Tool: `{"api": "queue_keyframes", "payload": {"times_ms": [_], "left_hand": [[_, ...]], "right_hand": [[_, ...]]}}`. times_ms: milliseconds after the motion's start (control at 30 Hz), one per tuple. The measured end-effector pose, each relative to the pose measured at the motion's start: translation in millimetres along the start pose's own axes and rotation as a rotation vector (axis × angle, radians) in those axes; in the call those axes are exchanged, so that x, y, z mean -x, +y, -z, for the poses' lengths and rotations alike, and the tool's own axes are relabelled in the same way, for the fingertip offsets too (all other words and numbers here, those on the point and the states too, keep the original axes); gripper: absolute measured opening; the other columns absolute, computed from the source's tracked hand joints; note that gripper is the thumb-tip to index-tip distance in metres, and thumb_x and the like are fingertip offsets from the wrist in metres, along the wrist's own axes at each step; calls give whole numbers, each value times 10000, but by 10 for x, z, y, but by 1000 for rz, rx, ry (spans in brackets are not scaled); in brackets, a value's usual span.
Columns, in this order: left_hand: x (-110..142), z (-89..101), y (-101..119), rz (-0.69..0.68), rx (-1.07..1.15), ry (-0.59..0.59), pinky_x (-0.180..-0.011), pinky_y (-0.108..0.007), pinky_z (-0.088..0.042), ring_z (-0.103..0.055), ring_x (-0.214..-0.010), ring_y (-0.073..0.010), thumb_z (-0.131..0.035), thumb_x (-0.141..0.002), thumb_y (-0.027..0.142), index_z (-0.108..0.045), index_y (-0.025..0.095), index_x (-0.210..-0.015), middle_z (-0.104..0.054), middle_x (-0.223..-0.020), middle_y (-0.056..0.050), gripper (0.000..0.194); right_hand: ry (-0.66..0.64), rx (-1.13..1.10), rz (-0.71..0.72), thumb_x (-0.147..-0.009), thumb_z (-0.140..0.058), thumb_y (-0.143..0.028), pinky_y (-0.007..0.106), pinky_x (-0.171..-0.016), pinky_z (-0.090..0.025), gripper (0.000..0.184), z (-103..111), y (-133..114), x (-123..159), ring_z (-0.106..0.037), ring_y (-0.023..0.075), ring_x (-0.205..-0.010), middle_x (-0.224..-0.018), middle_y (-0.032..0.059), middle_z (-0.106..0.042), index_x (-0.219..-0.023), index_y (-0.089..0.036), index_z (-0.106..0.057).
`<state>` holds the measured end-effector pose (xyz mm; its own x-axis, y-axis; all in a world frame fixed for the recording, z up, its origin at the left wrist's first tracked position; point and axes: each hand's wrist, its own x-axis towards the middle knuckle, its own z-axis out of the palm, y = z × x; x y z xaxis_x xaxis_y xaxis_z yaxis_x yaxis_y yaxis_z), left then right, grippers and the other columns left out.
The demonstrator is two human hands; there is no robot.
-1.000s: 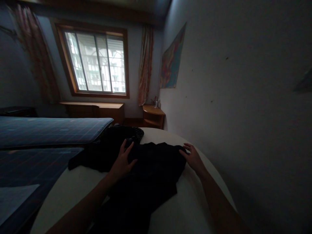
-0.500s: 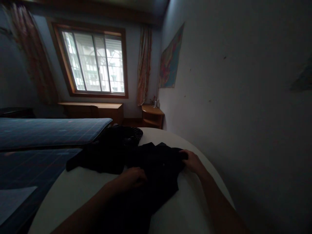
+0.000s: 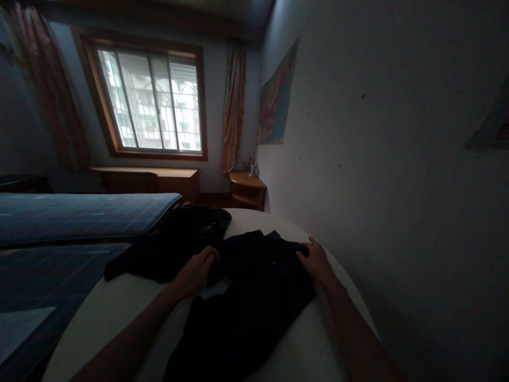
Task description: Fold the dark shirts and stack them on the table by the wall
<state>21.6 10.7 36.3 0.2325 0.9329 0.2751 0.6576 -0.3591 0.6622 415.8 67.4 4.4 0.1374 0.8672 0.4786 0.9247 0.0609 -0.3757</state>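
Note:
A dark shirt (image 3: 254, 307) lies spread on a round white table (image 3: 107, 318), its small light mark on the chest showing and a collar-like peak at the far edge. My left hand (image 3: 201, 270) is closed on the shirt's left upper edge, fingers curled together. At the opposite upper corner, my right hand (image 3: 317, 261) pinches the cloth between thumb and fingers. More dark clothing (image 3: 170, 254) is heaped beyond my left hand; its folds are hard to make out in the dim light.
A blue checked mattress (image 3: 87, 212) borders the table on the left. The white wall (image 3: 397, 212) runs close along the right. Farther back stand a wooden desk (image 3: 178, 178) under the window and a corner shelf (image 3: 246, 180).
My left hand left the cloth's middle, closed, and moved outward to the shirt's left edge. The right hand has closed on its corner. The shirt now lies flatter, shifted slightly right.

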Motion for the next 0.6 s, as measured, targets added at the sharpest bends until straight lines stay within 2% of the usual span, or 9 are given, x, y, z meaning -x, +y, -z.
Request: {"api": "queue_keyframes", "payload": {"times_ms": [100, 200, 267, 367, 467, 600], "left_hand": [[73, -108, 45, -42, -46, -174, -977, -355, -467, -642, -1110, -227, -394, -958, 475, -545, 243, -1299, -677, -1240, -56, 439], [150, -228, 94, -123, -196, -311, -1110, -428, -360, -475, -1336, -272, -584, -870, 416, -460, 261, -1417, -462, -1500, -91, 582], [171, -289, 113, -155, -262, -349, -1089, -417, -380, -491, -1310, -267, -602, -849, 305, -559, 246, -1306, -501, -1456, -92, 463], [145, -341, 95, -188, -292, -347, -926, -324, -475, -625, -1050, -211, -536, -839, 159, -635, 214, -1023, -666, -1132, -62, 216], [85, -353, 28, -195, -309, -312, -824, -278, -480, -640, -907, -184, -486, -828, 93, -599, 208, -940, -669, -988, -39, 197], [24, -303, -33, -171, -391, -248, -797, -260, -473, -652, -893, -168, -421, -837, 51, -598, 213, -957, -653, -1040, -41, 269]], "right_hand": [[-212, 47, 75, -853, -586, -423, 460, -1185, -218, 492, -23, -194, 106, -443, 312, -1345, -1385, 195, -547, -1218, -100, -653], [-395, 46, 140, -866, -573, -493, 457, -1210, -142, 623, -23, -364, 223, -420, 301, -1373, -1406, 170, -544, -1359, -112, -546], [-478, 60, 152, -857, -586, -494, 463, -1212, -122, 647, -13, -448, 276, -388, 312, -1396, -1439, 169, -513, -1381, -120, -522], [-527, 61, 137, -867, -580, -481, 477, -1208, -118, 590, 13, -511, 294, -419, 319, -1372, -1426, 184, -517, -1328, -113, -564], [-544, 43, 121, -877, -573, -472, 491, -1194, -151, 498, 29, -500, 270, -498, 314, -1294, -1352, 183, -570, -1226, -122, -626], [-524, 8, 89, -872, -584, -437, 508, -1178, -175, 515, -8, -413, 237, -470, 314, -1316, -1383, 177, -545, -1283, -127, -579]]}}
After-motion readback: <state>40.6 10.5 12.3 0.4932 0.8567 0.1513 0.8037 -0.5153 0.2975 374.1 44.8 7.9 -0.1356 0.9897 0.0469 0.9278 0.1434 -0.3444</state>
